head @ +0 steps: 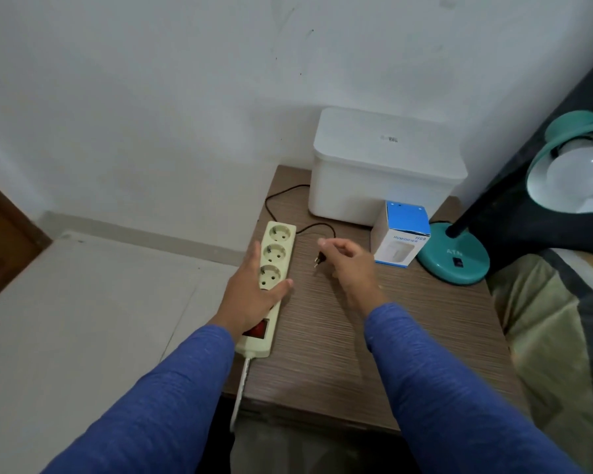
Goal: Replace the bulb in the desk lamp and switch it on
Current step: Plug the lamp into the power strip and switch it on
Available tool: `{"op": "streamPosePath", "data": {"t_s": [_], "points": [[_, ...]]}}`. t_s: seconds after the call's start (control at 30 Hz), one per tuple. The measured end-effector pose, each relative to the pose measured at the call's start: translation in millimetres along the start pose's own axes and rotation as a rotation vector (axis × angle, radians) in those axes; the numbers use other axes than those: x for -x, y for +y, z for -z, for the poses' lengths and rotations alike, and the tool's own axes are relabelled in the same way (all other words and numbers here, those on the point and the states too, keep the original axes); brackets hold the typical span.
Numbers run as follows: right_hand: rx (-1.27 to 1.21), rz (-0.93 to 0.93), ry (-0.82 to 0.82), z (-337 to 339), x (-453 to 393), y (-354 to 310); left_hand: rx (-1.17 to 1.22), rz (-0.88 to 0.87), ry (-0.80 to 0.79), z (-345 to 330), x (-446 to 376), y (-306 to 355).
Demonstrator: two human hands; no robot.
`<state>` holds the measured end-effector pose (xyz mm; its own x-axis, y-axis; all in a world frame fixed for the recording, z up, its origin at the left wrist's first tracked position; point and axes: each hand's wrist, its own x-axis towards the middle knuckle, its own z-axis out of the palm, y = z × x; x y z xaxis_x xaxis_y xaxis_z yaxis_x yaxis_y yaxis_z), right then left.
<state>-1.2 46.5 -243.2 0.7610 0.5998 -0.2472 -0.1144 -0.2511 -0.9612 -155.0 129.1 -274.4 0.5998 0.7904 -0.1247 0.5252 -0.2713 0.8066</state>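
The left hand (254,295) clasps the cream power strip (271,278) at the table's (408,319) left edge; the right hand (350,265) pinches the lamp's black plug (319,258) just right of it.

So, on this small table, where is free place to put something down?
The near part of the table is bare, from the power strip across to the bed-side edge. A smaller bare strip lies between the power strip and the humidifier box, crossed by the black cord. The back is crowded: white container, lamp base.
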Motion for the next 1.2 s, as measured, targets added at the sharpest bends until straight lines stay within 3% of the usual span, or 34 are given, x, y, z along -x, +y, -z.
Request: {"op": "streamPosePath", "data": {"t_s": [0.3,0.5,0.6,0.7,1.2], "points": [[-0.050,0.164,0.032,-21.9,-1.4,-7.6,0.007,-0.002,0.004,-0.1,-0.4,-0.4],[-0.111,0.157,-0.046,-27.9,-4.6,-9.1,0.019,-0.003,-0.001,-0.8,-0.8,-2.0],[-0.104,0.242,-0.062,-29.9,-6.1,-9.6,0.024,0.002,-0.001,-0.9,-1.0,-1.9],[-0.053,0.309,-0.096,-33.7,-9.0,-9.3,0.026,0.006,0.001,-0.8,-0.6,-1.8],[0.253,0.291,-0.218,-47.9,-12.0,-16.6,0.033,-0.006,-0.002,0.1,-0.2,-0.9]]}}
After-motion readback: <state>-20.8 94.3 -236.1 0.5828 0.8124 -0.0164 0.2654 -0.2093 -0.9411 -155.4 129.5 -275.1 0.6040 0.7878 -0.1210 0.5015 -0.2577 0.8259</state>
